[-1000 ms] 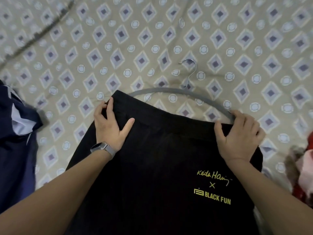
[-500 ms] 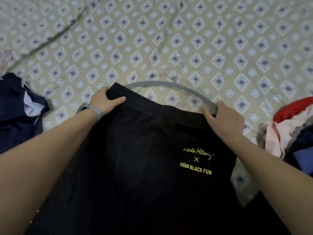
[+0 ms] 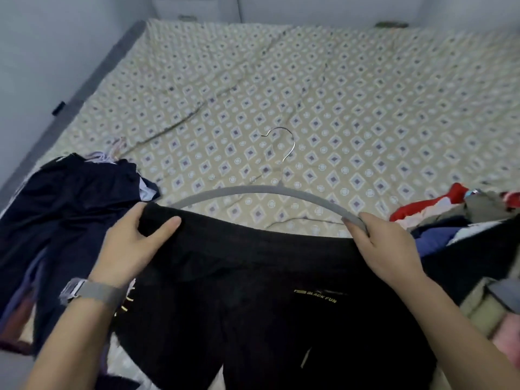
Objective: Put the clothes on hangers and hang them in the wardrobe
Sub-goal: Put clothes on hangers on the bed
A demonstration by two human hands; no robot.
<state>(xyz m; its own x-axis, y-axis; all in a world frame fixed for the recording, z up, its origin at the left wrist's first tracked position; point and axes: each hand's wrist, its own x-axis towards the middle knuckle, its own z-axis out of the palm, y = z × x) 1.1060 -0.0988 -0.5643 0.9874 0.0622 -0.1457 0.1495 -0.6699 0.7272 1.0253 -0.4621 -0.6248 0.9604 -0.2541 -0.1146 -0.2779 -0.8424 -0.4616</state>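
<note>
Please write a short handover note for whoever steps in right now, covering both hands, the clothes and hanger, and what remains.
Left hand: grips the left top edge of the black garment.
Right hand: grips the garment's right edge together with the right end of the grey hanger.
Hanger: held over the bed, its arc showing above the garment's top edge, metal hook pointing away.
Done: garment seems to be on the hanger, or nearly so.
Left: settle it and hang it in the wardrobe, which is out of view; then the dark blue clothes at left and the mixed pile at right.

A patterned bed carries navy clothes at left, mixed clothes at right.
</note>
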